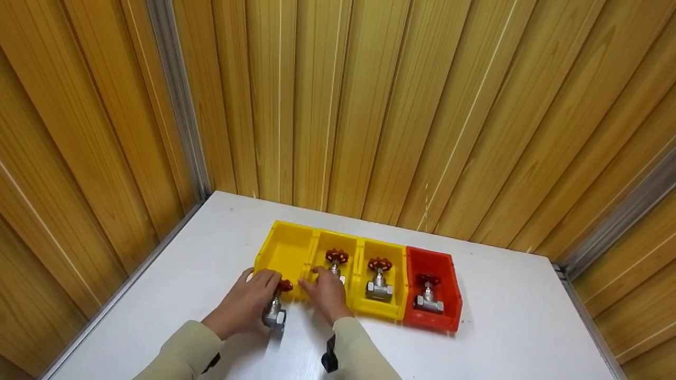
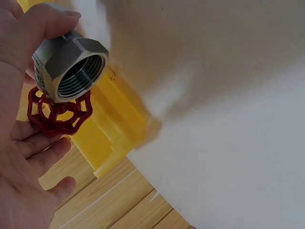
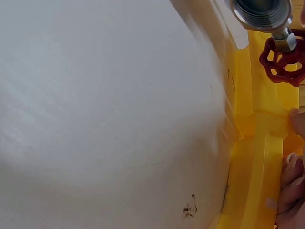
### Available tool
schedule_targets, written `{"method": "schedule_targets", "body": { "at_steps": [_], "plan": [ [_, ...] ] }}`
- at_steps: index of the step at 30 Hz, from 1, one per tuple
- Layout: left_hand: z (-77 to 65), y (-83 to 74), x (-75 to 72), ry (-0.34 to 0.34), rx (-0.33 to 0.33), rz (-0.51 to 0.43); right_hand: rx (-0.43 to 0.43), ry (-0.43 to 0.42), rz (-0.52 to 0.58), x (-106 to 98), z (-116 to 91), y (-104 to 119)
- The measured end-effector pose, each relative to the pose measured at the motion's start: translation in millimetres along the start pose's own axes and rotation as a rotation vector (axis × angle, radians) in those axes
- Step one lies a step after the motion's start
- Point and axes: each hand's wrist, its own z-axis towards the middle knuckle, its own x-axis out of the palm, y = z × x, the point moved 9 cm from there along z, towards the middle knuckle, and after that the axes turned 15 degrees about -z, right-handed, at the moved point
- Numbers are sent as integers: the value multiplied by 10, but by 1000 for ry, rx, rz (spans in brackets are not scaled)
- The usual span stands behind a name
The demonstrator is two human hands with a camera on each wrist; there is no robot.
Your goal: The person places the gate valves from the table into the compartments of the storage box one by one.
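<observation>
My left hand holds a metal gate valve in front of the leftmost yellow bin. In the left wrist view, the thumb presses on its hexagonal body, the threaded opening faces the camera, and the red handwheel lies by the fingers. My right hand is at the front of the divider between the leftmost bin and the second yellow bin. Its thumb and curled fingers grip that bin wall, and the hand partly hides a second valve.
A third yellow bin and a red bin continue the row to the right, each holding a red-wheeled valve. The bins stand on a white table. Wood-patterned panels rise behind and at both sides.
</observation>
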Motion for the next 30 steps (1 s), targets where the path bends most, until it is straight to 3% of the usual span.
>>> {"method": "schedule_targets", "body": {
  "at_steps": [11,24,30],
  "plan": [
    [160,42,-128,-22,-25,-10,10,-9,-39,12,15,-6],
    [372,114,-257,-59,-40,37,30,51,1,50,1,-33],
    [497,153,-307,-65,-52,56,-2,28,-12,23,0,-8]
  ]
}}
